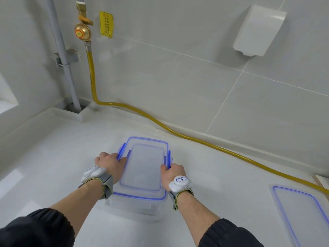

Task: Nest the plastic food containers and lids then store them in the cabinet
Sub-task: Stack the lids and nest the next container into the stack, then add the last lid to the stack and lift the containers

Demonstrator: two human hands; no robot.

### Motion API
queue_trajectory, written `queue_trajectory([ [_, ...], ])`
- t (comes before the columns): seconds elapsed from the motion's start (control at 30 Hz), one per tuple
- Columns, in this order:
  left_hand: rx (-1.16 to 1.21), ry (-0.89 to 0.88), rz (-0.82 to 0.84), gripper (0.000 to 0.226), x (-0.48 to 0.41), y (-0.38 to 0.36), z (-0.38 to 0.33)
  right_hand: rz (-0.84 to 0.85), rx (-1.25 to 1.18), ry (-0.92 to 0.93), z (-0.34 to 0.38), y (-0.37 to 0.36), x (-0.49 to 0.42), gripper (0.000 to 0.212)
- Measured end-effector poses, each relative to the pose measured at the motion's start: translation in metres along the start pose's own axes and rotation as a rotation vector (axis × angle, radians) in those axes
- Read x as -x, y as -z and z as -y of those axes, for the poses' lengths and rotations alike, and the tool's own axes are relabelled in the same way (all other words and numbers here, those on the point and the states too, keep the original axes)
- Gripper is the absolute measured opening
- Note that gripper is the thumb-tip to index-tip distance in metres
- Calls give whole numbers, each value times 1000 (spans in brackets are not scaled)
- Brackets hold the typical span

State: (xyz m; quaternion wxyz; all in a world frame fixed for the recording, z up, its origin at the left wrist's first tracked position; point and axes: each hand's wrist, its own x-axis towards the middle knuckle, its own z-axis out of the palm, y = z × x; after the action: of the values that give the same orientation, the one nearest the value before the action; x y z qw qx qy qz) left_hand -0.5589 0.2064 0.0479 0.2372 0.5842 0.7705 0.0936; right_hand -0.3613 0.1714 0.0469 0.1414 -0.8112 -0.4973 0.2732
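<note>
Container (137,208) gripped: left hand (110,164), right hand (175,172), fingers (106,155) curled.

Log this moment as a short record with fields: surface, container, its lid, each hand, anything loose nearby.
surface: white counter
container: clear plastic, upright on the counter, centre
fitted lid: blue-rimmed, sits on the container; whether it is latched, cannot tell
left hand: grips the blue clip on the fitted lid's left side
right hand: grips the blue clip on its right side
loose lid: blue-rimmed, flat on the counter, far right, apart from the container
hose: yellow, runs along the counter's back edge
</note>
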Motion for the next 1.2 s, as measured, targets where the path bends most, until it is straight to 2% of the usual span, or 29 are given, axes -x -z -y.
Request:
queue_trajectory([
  [0.13,107,-3,-5,35,5,-6,-4,-13,34,-6,-2,0,-2,40],
  [0.37,188,-16,19,37,4,-6,-1,-32,63,1,-1,-1,4,40],
  [0.5,230,-13,10,36,4,-10,0,21,96,50,3,-5,6,25],
  [0.63,236,-18,12,37,6,-12,1,32,110,63,4,-5,5,25],
  [0.7,227,-12,-2,37,7,-13,1,42,61,56,3,-3,4,23],
  [0.8,233,-2,-56,44,12,-16,-2,33,22,47,1,2,5,34],
  [0.9,263,-31,-114,44,18,-19,-10,0,-12,77,-6,9,5,22],
  [1.03,271,-65,-93,44,30,-22,-31,-14,-68,64,-20,25,5,43],
  [1.2,271,-145,-59,45,55,-33,-66,-41,-111,33,-50,52,11,49],
])
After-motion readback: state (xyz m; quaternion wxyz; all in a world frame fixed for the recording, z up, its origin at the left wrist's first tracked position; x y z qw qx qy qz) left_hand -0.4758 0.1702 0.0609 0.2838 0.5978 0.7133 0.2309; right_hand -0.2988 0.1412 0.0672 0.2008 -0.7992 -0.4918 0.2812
